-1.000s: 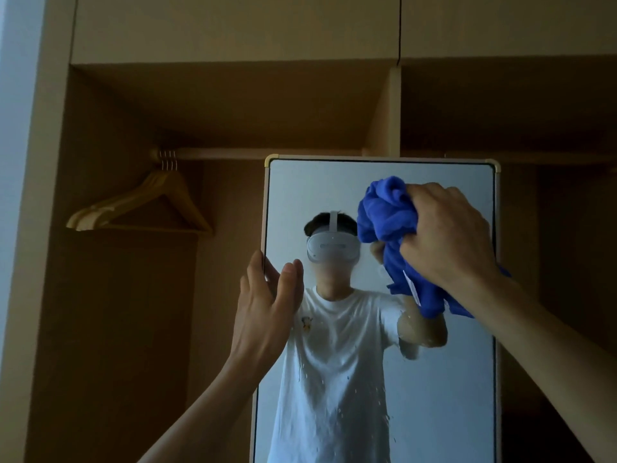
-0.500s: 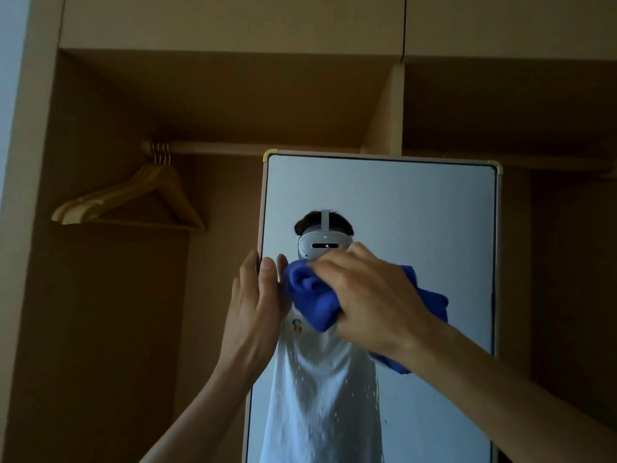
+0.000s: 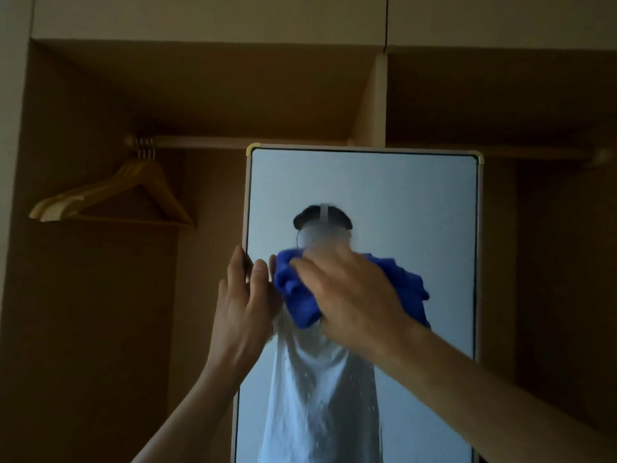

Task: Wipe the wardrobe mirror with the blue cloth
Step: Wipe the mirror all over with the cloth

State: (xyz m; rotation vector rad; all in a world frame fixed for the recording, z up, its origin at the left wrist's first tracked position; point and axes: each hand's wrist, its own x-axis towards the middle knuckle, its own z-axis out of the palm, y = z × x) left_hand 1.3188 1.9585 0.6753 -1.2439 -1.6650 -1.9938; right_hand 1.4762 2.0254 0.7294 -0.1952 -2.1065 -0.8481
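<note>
A tall framed mirror [image 3: 400,195] stands in front of the open wardrobe. My right hand [image 3: 350,302] presses a bunched blue cloth [image 3: 297,295] against the glass at mid height, near the left side. My left hand [image 3: 243,305] grips the mirror's left frame edge, fingers wrapped around it, just beside the cloth. Water droplets show on the lower glass, over the reflection of a person in a white shirt.
Wooden hangers [image 3: 110,195] hang from the rail [image 3: 233,142] at the left of the wardrobe. A vertical divider [image 3: 374,101] rises behind the mirror's top. The wardrobe compartments to left and right are dark.
My right hand has swept the cloth from the mirror's upper right down and left to beside my left hand. The left hand keeps holding the frame.
</note>
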